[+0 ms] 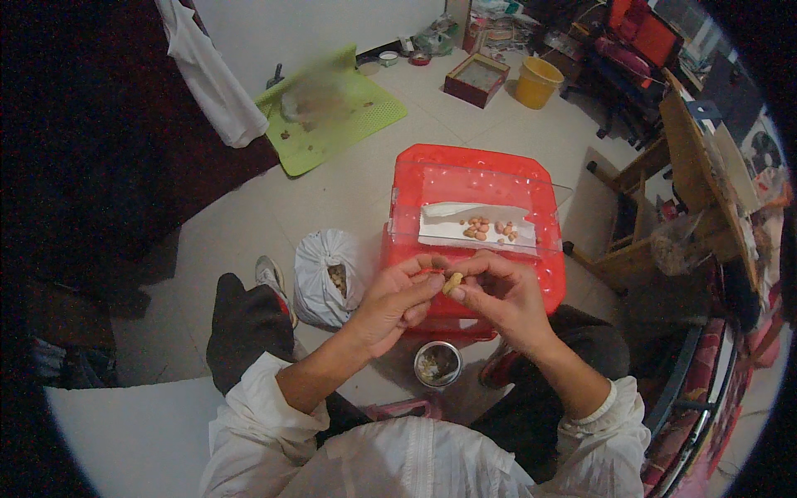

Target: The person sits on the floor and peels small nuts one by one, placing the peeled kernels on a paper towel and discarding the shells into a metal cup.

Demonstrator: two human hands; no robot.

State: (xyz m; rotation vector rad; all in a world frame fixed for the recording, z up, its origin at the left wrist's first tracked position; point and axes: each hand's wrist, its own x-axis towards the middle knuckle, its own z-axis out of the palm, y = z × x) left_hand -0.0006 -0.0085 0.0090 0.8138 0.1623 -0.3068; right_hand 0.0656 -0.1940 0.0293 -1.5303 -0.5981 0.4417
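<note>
Between finger and thumb, my right hand grips a peanut in its shell. My left hand is right beside it, its fingertips near the shell; whether they touch it or hold anything is hard to see. Both hands are over the near part of a red plastic container lid. Farther back on the lid, several shelled peanuts lie on white paper, with a clear plastic panel around them. Below my hands a round metal container holds what look like shell pieces.
A white plastic bag of unshelled peanuts stands on the floor left of the red container. A green mat, an open box and a yellow bucket are farther back. Wooden furniture stands at the right.
</note>
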